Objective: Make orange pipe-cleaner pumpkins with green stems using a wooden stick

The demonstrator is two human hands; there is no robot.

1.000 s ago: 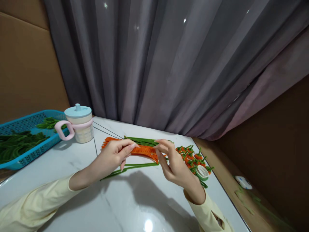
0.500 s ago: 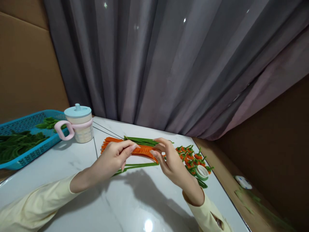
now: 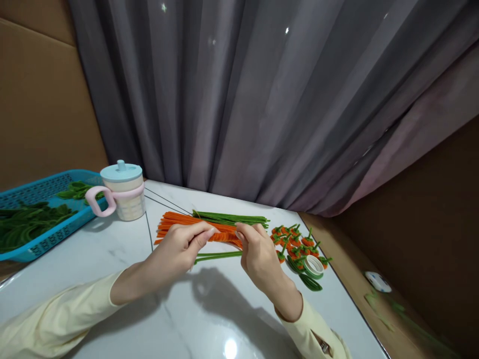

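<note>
Pinching one orange pipe cleaner (image 3: pixel 223 236) taut between them, the left hand (image 3: pixel 175 249) and right hand (image 3: pixel 258 252) close fingertips on its ends just above the desk (image 3: pixel 209 319), the orange bundle (image 3: pixel 179 222) lying directly behind for easy reach.

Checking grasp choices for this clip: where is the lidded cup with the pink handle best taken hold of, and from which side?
Probably by its pink loop handle, coming from the left. The cup stands upright, the handle sticks out leftward, toward the blue basket, and is open enough for fingers.
</note>
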